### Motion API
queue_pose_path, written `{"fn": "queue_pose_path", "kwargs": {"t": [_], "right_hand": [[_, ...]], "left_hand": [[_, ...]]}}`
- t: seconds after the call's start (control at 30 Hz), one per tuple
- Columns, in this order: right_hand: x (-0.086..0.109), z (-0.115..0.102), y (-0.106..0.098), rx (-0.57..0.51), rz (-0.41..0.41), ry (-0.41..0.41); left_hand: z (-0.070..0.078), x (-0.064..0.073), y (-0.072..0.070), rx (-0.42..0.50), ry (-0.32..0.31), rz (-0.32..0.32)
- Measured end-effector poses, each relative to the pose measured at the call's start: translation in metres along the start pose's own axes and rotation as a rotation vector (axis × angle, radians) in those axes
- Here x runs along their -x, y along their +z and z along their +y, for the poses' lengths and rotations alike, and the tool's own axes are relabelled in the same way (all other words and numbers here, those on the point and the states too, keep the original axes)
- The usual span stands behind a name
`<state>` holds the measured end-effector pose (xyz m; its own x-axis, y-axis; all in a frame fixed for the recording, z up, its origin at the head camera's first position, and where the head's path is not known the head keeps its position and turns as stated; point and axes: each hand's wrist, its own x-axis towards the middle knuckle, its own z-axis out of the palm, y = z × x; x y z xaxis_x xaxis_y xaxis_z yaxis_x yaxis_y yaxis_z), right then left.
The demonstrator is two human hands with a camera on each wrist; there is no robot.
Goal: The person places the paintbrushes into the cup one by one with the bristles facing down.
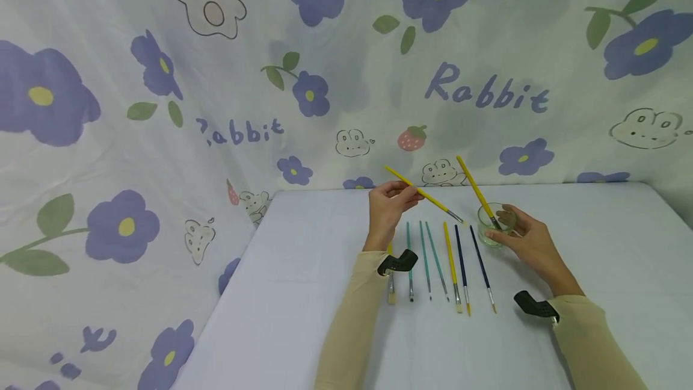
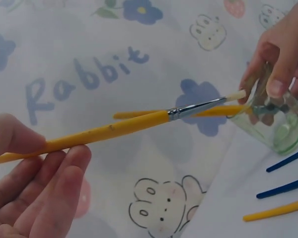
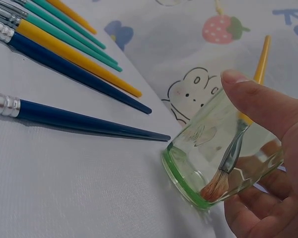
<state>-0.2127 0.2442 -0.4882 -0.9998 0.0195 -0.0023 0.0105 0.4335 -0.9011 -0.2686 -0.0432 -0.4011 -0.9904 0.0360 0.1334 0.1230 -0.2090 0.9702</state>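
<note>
My left hand pinches a yellow paintbrush by its handle, thumb on one side and fingers on the other. Its pale bristles point right, towards a clear glass cup with a green-tinted base. The right hand grips that cup round its side, thumb in front. Inside the cup stands another yellow paintbrush, bristles down and handle leaning out over the rim. In the right wrist view its brown bristles rest near the cup's bottom.
A row of paintbrushes lies on the white table, bristles towards me: teal ones, a yellow one, dark blue ones and a yellow one partly behind my left wrist. A cloth with flowers and rabbits hangs behind.
</note>
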Motion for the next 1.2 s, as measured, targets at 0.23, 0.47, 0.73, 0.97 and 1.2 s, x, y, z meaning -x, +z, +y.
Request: {"fn": "queue_pose_path", "kwargs": {"t": [0.23,0.47,0.73,0.97,1.2], "right_hand": [[0.000,0.002,-0.001,-0.003,0.005,0.000],[0.001,0.002,-0.002,-0.021,0.001,0.011],[0.001,0.001,0.000,-0.007,-0.006,0.007],[0.001,0.001,0.001,-0.006,-0.005,0.008],[0.000,0.001,0.001,-0.002,0.003,-0.001]], "left_hand": [[0.001,-0.003,0.015,0.020,0.023,0.000],[0.000,-0.005,0.026,0.022,0.024,-0.008],[0.000,-0.005,0.035,0.023,0.053,-0.036],[-0.005,-0.006,0.042,-0.012,0.075,-0.052],[-0.009,-0.008,0.049,-0.023,0.075,-0.048]]}}
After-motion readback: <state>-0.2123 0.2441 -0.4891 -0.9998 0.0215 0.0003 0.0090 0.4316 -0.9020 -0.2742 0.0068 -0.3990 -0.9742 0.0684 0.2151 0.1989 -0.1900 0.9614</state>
